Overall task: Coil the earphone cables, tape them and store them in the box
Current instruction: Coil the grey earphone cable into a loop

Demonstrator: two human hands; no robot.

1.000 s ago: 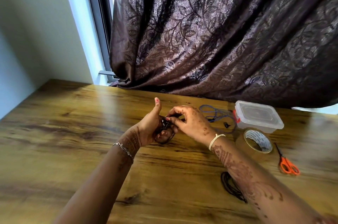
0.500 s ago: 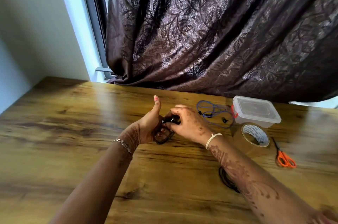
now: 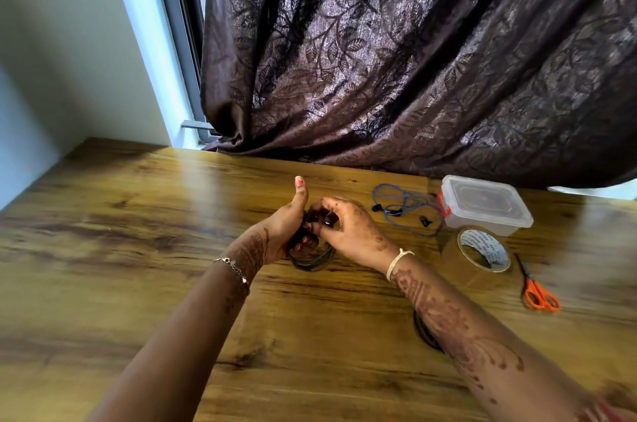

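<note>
A coil of black earphone cable (image 3: 312,261) hangs between my hands above the wooden table (image 3: 138,221). My left hand (image 3: 286,228) grips the coil with its thumb pointing up. My right hand (image 3: 351,232) pinches the cable's loose end at the top of the coil. A blue earphone cable (image 3: 401,206) lies loose on the table to the right. A clear plastic box (image 3: 484,206) with its lid on stands beyond it. A roll of clear tape (image 3: 481,251) lies in front of the box. Another black cable (image 3: 424,332) shows partly under my right forearm.
Orange-handled scissors (image 3: 537,292) lie at the right, near the tape. A dark brown patterned curtain (image 3: 413,59) hangs along the table's far edge. A wall and a window frame stand at the left.
My right hand's fingers have shifted slightly on the top of the coil, which has stayed in my left hand. The view has tilted a little.
</note>
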